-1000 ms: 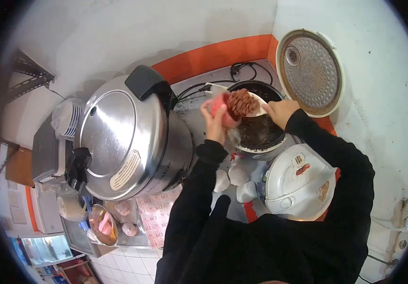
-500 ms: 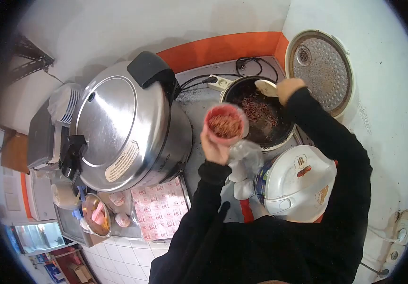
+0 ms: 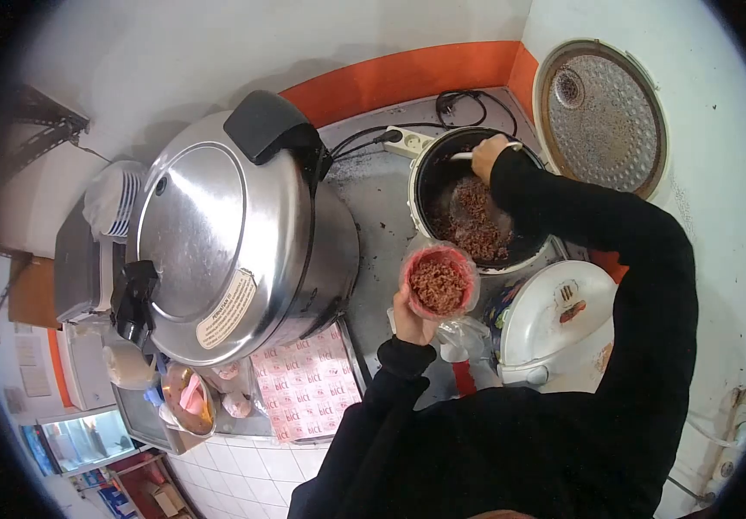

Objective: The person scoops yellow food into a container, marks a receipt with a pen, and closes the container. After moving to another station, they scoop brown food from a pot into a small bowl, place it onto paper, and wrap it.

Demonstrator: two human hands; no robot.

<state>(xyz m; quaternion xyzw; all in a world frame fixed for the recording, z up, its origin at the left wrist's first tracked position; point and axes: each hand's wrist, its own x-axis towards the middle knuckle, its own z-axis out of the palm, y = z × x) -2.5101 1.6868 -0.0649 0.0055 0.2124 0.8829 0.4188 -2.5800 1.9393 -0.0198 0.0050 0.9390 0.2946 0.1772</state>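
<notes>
My left hand point(image 3: 411, 317) is closed round a pink bowl point(image 3: 470, 275) lined with clear plastic. Reddish-brown cooked rice point(image 3: 439, 286) fills the bowl, held just outside the near rim of an open rice cooker point(image 3: 417, 192). Over the cooker's dark pot, my right hand point(image 3: 489, 158) grips a pale rice paddle point(image 3: 460, 156), mostly hidden by the hand. More reddish-brown rice point(image 3: 477, 227) lies in the bottom of the pot. Raised against the wall is the cooker's lid point(image 3: 599, 121), its dimpled inner side spotted with residue.
A large steel rice cooker point(image 3: 217, 233) stands at left. Close to my right arm is a white-lidded cooker point(image 3: 554, 320). A power strip point(image 3: 408, 143) and black cables lie behind. Pink-printed paper point(image 3: 308, 381) and a bowl with a pink item point(image 3: 188, 398) are in front.
My right hand has moved left and up over the pot with the paddle. My left hand has brought the bowl right and lower in view, beside the pot's near rim.
</notes>
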